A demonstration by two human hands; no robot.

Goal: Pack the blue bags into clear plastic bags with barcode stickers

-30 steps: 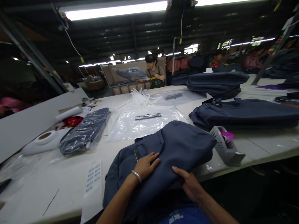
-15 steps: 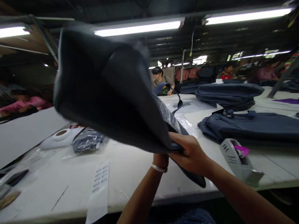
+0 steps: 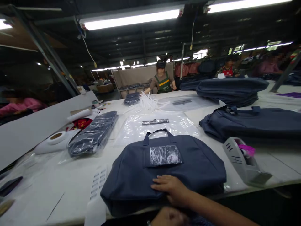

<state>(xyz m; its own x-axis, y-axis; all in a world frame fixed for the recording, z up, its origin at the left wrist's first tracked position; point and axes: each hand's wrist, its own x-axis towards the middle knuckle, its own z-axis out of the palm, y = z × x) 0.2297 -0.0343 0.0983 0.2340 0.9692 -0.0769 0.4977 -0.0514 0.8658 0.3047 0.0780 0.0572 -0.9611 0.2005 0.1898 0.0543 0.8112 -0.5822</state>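
Observation:
A dark blue fabric bag lies on the white table in front of me. It has a short carrying handle at its far edge and a shiny clear-covered pocket on its upper face. My right hand rests on the bag's near part, fingers stretched out over the fabric. At the bottom of the view, by the near table edge, is my left hand. It is blurred and partly cut off, so its grip is unclear.
Plastic-wrapped dark blue goods lie at left, near a white roll. Clear plastic bags lie beyond the bag. To the right are a grey tape dispenser and stacked dark bags. A co-worker stands across the table.
The bag, held up in both hands before, has come down onto the table. My right hand has let go of its edge and lies flat on it; my left hand has moved down.

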